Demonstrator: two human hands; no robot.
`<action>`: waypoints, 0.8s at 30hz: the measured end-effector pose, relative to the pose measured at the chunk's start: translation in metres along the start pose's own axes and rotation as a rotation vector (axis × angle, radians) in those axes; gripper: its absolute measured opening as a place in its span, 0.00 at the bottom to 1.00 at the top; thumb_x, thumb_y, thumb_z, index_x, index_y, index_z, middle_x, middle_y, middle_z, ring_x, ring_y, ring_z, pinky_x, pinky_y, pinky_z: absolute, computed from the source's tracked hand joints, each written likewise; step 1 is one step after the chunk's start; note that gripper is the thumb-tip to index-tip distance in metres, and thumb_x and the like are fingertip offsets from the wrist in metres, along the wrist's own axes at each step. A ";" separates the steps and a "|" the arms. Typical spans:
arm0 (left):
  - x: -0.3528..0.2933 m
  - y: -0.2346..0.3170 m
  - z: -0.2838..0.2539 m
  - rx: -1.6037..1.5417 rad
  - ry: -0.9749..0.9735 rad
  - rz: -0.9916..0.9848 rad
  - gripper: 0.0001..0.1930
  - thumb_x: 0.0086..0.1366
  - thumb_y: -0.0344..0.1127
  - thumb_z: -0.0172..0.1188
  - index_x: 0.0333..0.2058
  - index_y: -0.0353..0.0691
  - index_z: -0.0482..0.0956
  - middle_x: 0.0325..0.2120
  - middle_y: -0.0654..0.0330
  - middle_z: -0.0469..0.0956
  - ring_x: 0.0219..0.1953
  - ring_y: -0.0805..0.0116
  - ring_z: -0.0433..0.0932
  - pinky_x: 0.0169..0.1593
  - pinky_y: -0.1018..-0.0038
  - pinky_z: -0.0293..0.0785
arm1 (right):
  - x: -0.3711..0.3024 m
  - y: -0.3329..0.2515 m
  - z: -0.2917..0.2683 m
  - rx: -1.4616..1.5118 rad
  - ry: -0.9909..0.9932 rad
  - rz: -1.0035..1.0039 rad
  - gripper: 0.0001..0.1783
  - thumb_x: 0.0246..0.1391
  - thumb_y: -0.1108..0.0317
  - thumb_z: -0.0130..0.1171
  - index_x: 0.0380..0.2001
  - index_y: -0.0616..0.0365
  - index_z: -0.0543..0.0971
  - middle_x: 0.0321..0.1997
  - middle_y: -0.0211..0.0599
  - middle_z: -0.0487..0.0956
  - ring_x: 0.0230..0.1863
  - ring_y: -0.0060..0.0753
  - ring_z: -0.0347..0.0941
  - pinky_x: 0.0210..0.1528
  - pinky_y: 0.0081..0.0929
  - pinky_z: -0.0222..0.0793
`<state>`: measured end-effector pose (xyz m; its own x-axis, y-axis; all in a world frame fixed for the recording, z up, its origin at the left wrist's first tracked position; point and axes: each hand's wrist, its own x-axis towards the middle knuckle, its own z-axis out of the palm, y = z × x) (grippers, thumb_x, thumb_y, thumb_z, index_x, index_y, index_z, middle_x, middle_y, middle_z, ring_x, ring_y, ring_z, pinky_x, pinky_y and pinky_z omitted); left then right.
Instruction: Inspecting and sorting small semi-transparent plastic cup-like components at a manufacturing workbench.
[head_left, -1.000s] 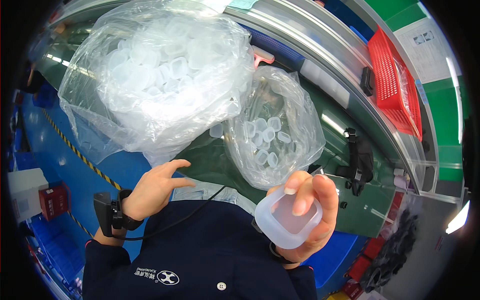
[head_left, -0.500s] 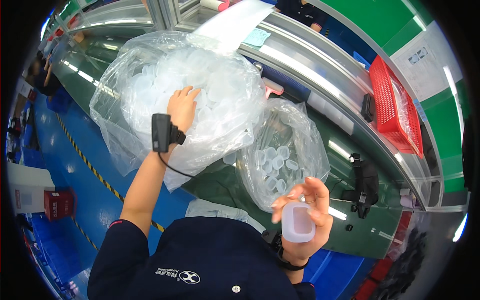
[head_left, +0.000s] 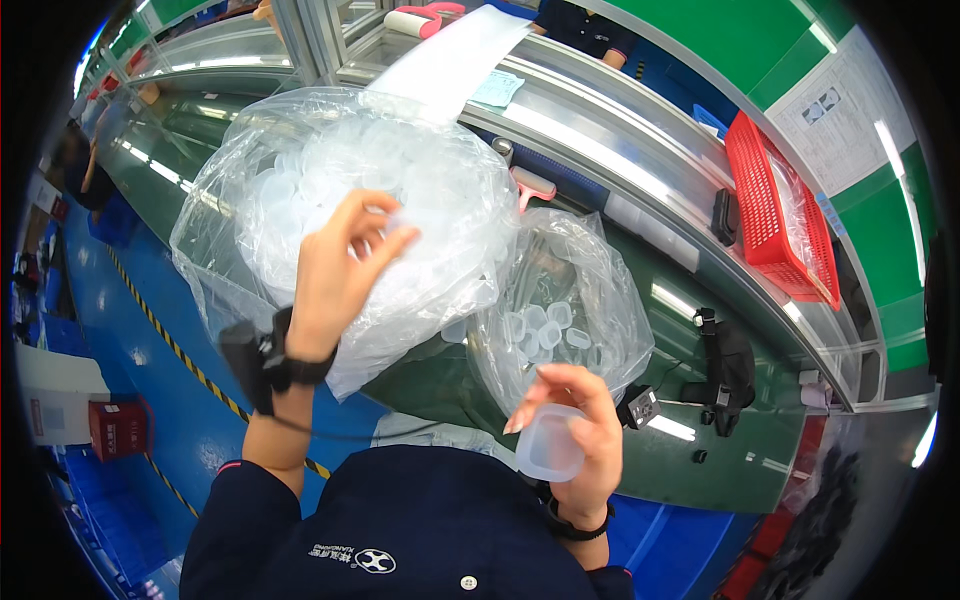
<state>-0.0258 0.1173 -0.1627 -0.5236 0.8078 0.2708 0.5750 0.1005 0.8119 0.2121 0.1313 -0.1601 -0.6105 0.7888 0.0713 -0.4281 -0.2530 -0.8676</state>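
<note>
A large clear plastic bag on the green table is full of frosted, translucent plastic pieces. Above its near side, my left hand has thumb and fingers closed in a pinch on a pale translucent plastic piece, whose outline blends with the heap behind. In front of my body, my right hand grips a small frosted plastic cup, square with rounded corners, between thumb and fingers. Beyond that hand stands a smaller clear bag with several similar rounded pieces inside.
A pink-handled roller lies behind the bags. On the right are a black strapped device and a red perforated basket. A small black box sits near my right hand. A metal rail runs along the far side.
My left hand has drawn back from the heap toward me, its fingers going from spread to pinched. My right hand has moved slightly left with the cup, which is turned differently.
</note>
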 end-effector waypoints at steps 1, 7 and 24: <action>-0.011 0.015 -0.002 -0.158 -0.071 0.023 0.13 0.51 0.31 0.60 0.35 0.37 0.70 0.19 0.60 0.75 0.21 0.78 0.72 0.25 0.83 0.65 | 0.002 -0.002 0.005 -0.092 0.041 0.051 0.23 0.48 0.66 0.45 0.47 0.68 0.64 0.36 0.41 0.68 0.33 0.28 0.68 0.42 0.27 0.64; -0.057 0.065 -0.015 -0.622 -0.339 -0.045 0.13 0.52 0.25 0.58 0.38 0.32 0.70 0.27 0.60 0.76 0.27 0.79 0.74 0.31 0.84 0.69 | 0.003 -0.007 0.021 -0.498 0.039 -0.030 0.22 0.44 0.73 0.56 0.45 0.64 0.67 0.36 0.37 0.71 0.35 0.24 0.69 0.41 0.20 0.61; -0.071 0.079 -0.022 -0.649 -0.558 0.133 0.33 0.41 0.34 0.69 0.44 0.23 0.64 0.39 0.45 0.71 0.36 0.63 0.76 0.37 0.74 0.74 | -0.028 -0.019 0.016 -0.185 0.140 -0.047 0.15 0.43 0.71 0.57 0.34 0.66 0.69 0.32 0.41 0.73 0.32 0.24 0.67 0.34 0.18 0.62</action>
<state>0.0428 0.0549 -0.1064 0.0052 0.9734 0.2290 0.0475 -0.2290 0.9723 0.2267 0.1048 -0.1371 -0.4890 0.8705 0.0563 -0.3164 -0.1169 -0.9414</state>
